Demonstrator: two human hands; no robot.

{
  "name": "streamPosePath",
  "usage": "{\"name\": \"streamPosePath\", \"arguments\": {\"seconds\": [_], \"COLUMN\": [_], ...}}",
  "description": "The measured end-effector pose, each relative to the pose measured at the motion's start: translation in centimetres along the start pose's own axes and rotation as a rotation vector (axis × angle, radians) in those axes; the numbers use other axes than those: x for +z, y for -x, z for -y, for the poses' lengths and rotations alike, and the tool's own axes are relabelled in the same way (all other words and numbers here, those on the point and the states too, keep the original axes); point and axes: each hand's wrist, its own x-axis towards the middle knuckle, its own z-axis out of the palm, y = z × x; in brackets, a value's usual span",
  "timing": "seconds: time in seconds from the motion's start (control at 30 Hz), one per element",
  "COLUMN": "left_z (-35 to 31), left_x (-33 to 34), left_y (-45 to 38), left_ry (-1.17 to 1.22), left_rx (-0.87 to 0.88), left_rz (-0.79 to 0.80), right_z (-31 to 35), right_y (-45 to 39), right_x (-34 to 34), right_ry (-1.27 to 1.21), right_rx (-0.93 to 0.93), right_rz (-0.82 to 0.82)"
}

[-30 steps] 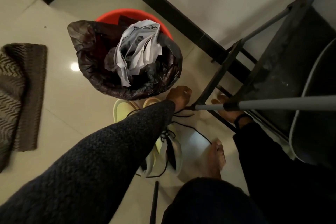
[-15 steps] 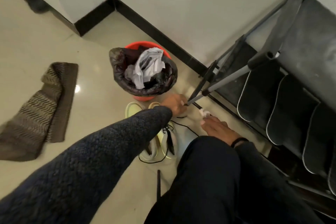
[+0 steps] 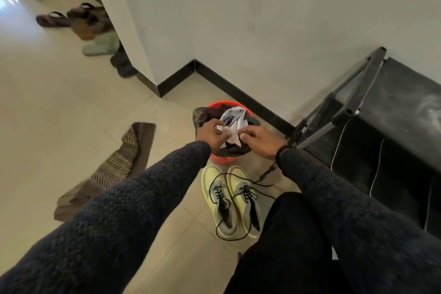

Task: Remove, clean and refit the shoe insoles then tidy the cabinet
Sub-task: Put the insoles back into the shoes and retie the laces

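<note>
Both my hands hover over the red bin (image 3: 220,160), which is lined with a black bag (image 3: 202,114) and stuffed with crumpled paper (image 3: 232,114). My left hand (image 3: 211,135) pinches a crumpled white tissue (image 3: 229,133) from the left. From the right, my right hand (image 3: 260,141) has curled fingers on the same tissue. Just below the bin, a pair of yellow-green and grey sneakers (image 3: 223,200) stands side by side on the floor, black laces loose. Their insides are dark and the insoles cannot be made out.
A black shoe rack (image 3: 401,112) with metal tubes (image 3: 317,133) stands against the wall on the right. A striped brown mat (image 3: 112,169) lies on the tiles to the left. Sandals and slippers (image 3: 100,44) sit by the far wall corner. My dark trouser leg (image 3: 281,246) fills the lower middle.
Both hands rose from the floor by the rack's foot to above the bin. The white wad held by the right hand is now between both hands. The view lifted and widened.
</note>
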Motion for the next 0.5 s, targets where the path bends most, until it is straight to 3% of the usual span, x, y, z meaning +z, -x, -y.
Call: {"name": "streamPosePath", "arguments": {"seconds": [0.1,0.2,0.5], "left_z": [-0.4,-1.6,-12.8], "left_x": [-0.3,0.7,8.1], "left_y": [-0.1,0.7,7.8], "left_ry": [0.055,-0.017,-0.199], "left_rx": [-0.133,-0.125,0.453], "left_rz": [-0.051,-0.039,0.375], "right_z": [0.2,-0.7,-5.3], "right_y": [0.3,1.9,15.1], "right_x": [0.0,-0.8,-6.8], "right_ry": [-0.004,0.013,0.086], "right_rx": [0.018,0.061,0.22], "right_rz": [-0.029,-0.063,-0.22]}}
